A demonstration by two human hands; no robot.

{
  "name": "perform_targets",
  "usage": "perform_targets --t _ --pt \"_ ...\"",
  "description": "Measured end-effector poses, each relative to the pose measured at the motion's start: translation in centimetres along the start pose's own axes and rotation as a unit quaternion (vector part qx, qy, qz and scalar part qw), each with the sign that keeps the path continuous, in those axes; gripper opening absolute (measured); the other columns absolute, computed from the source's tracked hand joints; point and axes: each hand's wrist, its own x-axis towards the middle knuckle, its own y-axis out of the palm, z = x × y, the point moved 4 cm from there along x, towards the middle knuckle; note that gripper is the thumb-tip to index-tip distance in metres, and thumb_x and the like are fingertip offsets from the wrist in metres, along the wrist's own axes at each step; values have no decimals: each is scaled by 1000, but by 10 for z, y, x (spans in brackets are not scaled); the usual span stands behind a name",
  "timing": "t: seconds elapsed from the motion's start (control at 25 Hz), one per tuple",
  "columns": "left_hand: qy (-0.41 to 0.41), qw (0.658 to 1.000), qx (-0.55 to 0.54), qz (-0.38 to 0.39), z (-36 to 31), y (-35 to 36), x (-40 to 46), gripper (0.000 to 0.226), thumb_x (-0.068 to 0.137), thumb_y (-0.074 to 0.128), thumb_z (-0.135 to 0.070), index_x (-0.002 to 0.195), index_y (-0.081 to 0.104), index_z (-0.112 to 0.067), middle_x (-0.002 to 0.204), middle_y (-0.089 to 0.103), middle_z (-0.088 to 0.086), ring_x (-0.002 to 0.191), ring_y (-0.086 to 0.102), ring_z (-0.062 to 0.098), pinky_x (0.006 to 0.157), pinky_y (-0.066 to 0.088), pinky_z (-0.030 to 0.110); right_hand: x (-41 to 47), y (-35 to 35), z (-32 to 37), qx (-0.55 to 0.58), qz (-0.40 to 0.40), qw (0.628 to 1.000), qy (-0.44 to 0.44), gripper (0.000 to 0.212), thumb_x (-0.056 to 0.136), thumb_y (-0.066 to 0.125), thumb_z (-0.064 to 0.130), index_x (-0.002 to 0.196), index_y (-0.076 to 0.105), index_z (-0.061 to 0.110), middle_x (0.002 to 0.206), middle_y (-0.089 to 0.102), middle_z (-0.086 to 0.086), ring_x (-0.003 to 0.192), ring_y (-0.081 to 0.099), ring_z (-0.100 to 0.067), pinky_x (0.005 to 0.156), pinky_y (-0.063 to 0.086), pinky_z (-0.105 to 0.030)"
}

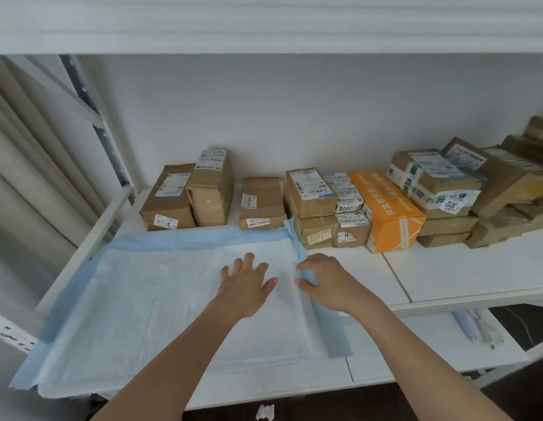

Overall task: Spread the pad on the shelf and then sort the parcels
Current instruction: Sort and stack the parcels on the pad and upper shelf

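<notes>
The pad (161, 302), white with a blue border, lies spread across the left part of the white shelf (464, 275), its near edge hanging over the shelf's front lip. The left hand (244, 287) is flat on the pad's white middle, fingers splayed and straight, pressing down and gripping nothing. The right hand (328, 284) is at the pad's right border, thumb and fingers curled on the blue edge strip, which stands up in a crumpled ridge towards the boxes; it looks like a pinch, though the fingertips are partly hidden behind the fold.

Along the back wall sit the parcels. At far left a brown parcel marked 3 (168, 197) touches a taller taped box (211, 189). Next, apart from them, a flat carton with a 58-3 label (261, 203) rests right at the pad's far edge. Then a stack with a 1402 sticker (316, 235) on its lower box, small labelled boxes beside it, and an orange box (388, 208) angled forward. Right of that, a parcel tagged 3012 (440, 189) tops another pile, with more brown cartons blurring off to the edge.
</notes>
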Motion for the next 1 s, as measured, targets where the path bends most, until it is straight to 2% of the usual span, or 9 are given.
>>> perform_targets --t 0.16,0.28,0.44,0.52,0.6,0.68,0.8,0.92,1.0 --pt "-16 998 -41 -36 -17 -17 19 50 100 31 -50 143 39 -25 151 24 6 137 29 25 110 30 46 6 -25 -27 56 -51 997 -23 31 95 56 31 124 62 22 131 57 1 119 53 -14 99 43 -27" --pt "-29 988 -135 -70 -36 -25 30 48 100 36 -47 141 43 -24 147 29 5 136 31 23 107 34 43 11 -39 -43 89 -86 992 -35 24 94 57 27 115 67 22 121 63 4 108 61 -11 90 49 -27" --pt "-34 967 -234 -89 -60 -32 42 48 99 39 -45 140 46 -21 143 34 4 134 35 21 110 35 43 20 -60 -60 129 -146 980 -45 20 92 59 13 107 71 12 108 69 -1 99 64 -16 88 52 -29" --pt "-32 953 -285 -99 -67 -38 46 47 100 42 -43 139 47 -18 140 37 5 132 38 21 110 34 38 27 -70 -64 140 -186 972 -41 23 91 60 11 113 69 11 110 69 -4 96 64 -18 87 52 -32" --pt "-53 920 -374 -101 -71 -47 50 43 100 44 -40 136 50 -16 140 41 5 131 43 21 108 33 29 34 -79 -66 162 -213 963 -34 29 92 60 12 121 65 10 114 66 -5 99 63 -19 87 52 -32" --pt "-84 881 -457 -87 -72 -55 58 43 100 43 -41 134 52 -15 139 45 3 129 45 19 103 34 26 41 -88 -67 176 -231 957 -21 33 93 59 12 126 60 10 119 63 -6 106 61 -21 88 51 -32" --pt "-125 831 -537 -70 -73 -67 72 45 99 43 -45 132 51 -16 131 53 1 120 52 20 103 40 33 54 -92 -73 198 -200 960 11 42 94 58 18 135 51 11 131 54 -8 119 55 -26 98 47 -37" --pt "-182 777 -598 -69 -72 -75 90 29 98 45 -45 107 56 -19 115 55 0 111 55 23 102 43 38 71 -93 -83 198 -155 966 54 56 96 55 33 145 38 13 143 44 -10 130 46 -27 107 40 -44" --pt "-219 723 -653 -54 -72 -77 98 39 96 46 -48 119 53 -16 119 54 3 110 53 25 94 44 35 81 -97 -81 191 -155 967 59 58 98 50 40 147 35 14 147 42 -9 133 42 -25 111 37 -42"
